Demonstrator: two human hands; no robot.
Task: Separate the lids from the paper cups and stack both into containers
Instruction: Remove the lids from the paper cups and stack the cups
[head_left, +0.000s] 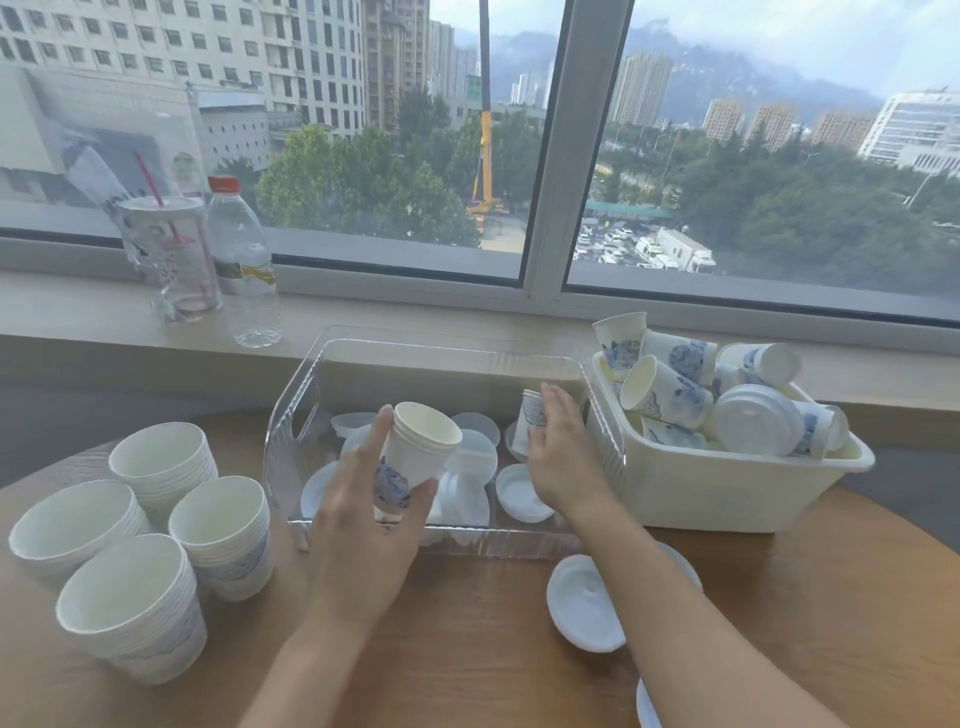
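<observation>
head view: left hand (363, 519) fingers (376, 436) curl round a small cup stack (415, 457); right hand (558, 457) grips another cup (532, 415) over the clear bin (291, 415), maybe to add it.

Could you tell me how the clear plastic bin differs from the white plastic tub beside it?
The clear plastic bin is see-through and holds loose white lids; the white plastic tub is opaque and heaped with tumbled blue-patterned paper cups, some capped. The bin looks wider and sits left of the tub. Both are rectangular, open-topped and rest on the wooden table.
</observation>
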